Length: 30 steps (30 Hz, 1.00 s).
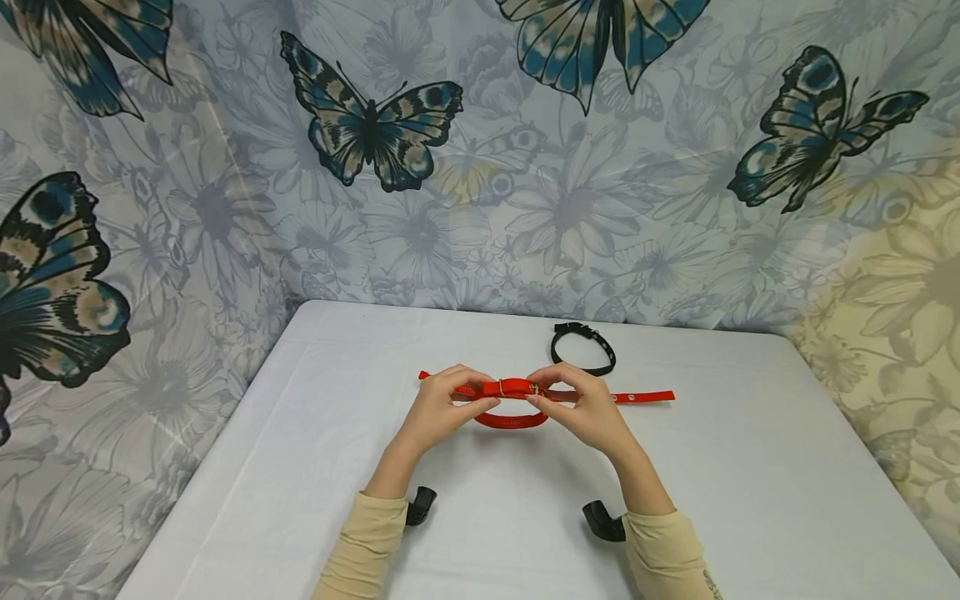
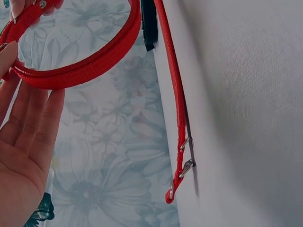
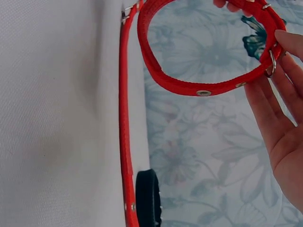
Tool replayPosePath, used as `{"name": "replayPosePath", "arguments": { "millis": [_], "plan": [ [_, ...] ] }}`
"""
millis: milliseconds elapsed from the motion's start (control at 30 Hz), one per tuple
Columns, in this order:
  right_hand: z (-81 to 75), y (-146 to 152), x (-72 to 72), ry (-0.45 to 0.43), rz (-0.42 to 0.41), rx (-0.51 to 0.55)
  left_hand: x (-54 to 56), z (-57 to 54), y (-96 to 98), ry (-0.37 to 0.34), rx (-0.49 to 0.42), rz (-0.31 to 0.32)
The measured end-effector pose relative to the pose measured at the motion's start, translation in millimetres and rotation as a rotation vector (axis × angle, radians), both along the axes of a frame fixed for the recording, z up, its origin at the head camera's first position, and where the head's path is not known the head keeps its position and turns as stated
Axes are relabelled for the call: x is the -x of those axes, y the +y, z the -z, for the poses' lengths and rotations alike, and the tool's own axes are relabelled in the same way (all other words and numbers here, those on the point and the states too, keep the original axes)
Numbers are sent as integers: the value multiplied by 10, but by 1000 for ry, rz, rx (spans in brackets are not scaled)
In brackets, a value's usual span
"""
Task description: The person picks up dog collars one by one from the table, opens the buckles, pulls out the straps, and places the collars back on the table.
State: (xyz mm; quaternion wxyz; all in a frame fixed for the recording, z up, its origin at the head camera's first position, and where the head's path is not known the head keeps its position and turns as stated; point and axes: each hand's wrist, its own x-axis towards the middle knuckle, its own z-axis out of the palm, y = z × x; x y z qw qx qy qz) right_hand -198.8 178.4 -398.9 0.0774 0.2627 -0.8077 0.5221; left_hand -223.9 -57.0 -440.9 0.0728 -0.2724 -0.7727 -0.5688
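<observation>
A red collar (image 1: 512, 422), fastened into a loop, is held up over the table between both hands. My left hand (image 1: 438, 408) pinches its left side between thumb and fingers. On the other side my right hand (image 1: 588, 412) pinches it close to the buckle. Metal eyelets and a D-ring (image 3: 271, 64) show on the loop in the right wrist view. Behind the hands a second red collar (image 1: 645, 397) lies stretched out flat, partly hidden by them. Its buckle (image 2: 188, 166) end shows in the left wrist view.
A black collar (image 1: 556, 346), closed in a ring, lies farther back, beyond the right hand. White cloth covers the table (image 1: 300, 467). Butterfly-patterned fabric (image 1: 450, 250) hangs behind it. Black wrist-camera mounts (image 1: 602, 521) stick out from the sleeves.
</observation>
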Motion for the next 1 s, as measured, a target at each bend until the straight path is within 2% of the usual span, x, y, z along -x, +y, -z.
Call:
{"name": "replayPosePath", "arguments": {
  "millis": [200,500,767,1000],
  "plan": [
    [5,4,0,18,0,-8,2,3,-13,10,6,14],
    [8,-7,4,51,-13,-12,-9,-13,10,135,96,-41],
    [20,-15,7,72,-36,-14,-6,12,40,214,114,-84],
    [33,-16,7,63,-49,-19,-5,8,41,224,118,-74]
  ]
}}
